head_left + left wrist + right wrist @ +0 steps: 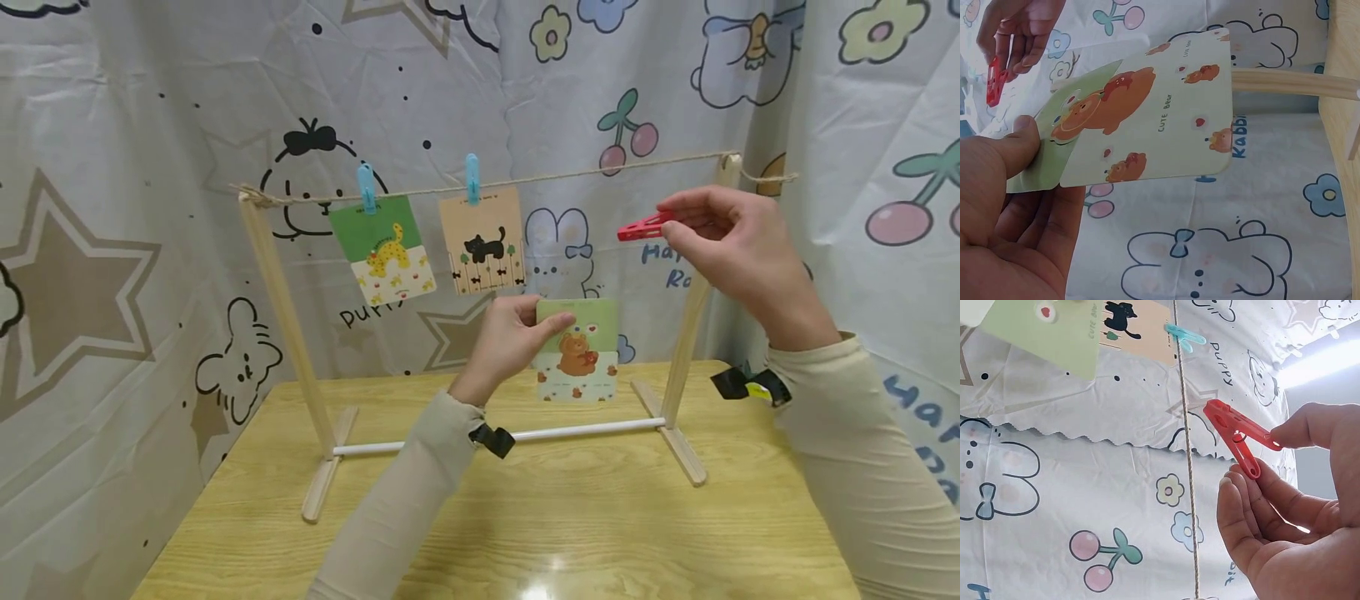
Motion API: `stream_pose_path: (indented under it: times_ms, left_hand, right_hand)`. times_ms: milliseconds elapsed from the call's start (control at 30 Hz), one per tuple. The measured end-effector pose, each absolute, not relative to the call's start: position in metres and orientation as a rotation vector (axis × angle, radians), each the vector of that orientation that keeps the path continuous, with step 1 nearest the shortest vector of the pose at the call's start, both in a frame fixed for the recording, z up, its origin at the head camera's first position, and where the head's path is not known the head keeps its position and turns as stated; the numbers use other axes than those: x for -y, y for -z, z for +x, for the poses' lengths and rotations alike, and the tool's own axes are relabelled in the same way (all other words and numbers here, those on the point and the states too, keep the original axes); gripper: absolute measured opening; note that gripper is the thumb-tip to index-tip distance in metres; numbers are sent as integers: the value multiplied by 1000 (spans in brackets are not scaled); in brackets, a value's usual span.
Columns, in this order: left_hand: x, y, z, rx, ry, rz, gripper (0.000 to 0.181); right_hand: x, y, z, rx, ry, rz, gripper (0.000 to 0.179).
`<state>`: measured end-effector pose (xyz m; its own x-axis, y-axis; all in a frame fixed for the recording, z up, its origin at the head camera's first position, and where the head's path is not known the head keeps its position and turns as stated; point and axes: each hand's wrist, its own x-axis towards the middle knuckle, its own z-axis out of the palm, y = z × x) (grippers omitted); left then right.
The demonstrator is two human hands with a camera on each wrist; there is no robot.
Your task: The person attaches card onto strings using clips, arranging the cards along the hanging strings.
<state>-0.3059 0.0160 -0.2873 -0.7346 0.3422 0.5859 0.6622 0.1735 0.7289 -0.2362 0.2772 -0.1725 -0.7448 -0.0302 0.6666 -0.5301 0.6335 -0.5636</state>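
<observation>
My left hand (504, 340) pinches the upper left edge of a green and white card with a brown bear (576, 354), thumb in front and fingers behind. The card hangs below the twine (555, 177), apart from it. To the right and higher, my right hand (742, 250) pinches a red clothespin (643, 227) by its handle ends, near the twine but not on it. In the right wrist view the red clothespin (1235, 434) shows thumb on one leg, fingers on the other. Two blue clothespins (366, 188) hold a leopard card (384, 250) and a black cat card (483, 242) on the twine.
Wooden posts (288, 325) on feet carry the twine at both ends. A white rod (585, 432) joins the posts low down, above the wooden table (525, 525). A patterned curtain (172, 125) hangs close behind and at the sides.
</observation>
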Motion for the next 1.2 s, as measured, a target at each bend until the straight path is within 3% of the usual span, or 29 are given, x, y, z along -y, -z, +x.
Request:
stream_pose_path:
  times_ms: [467,1200]
  left_hand:
    - [-27,269,-311,2144,1600,-968,56]
    - [-36,242,-321,2127,1634,-866,59]
  right_hand:
    - [-272,151,-244,2177,-1076,443,41]
    - [-261,132,-265,2187,-982,514,36]
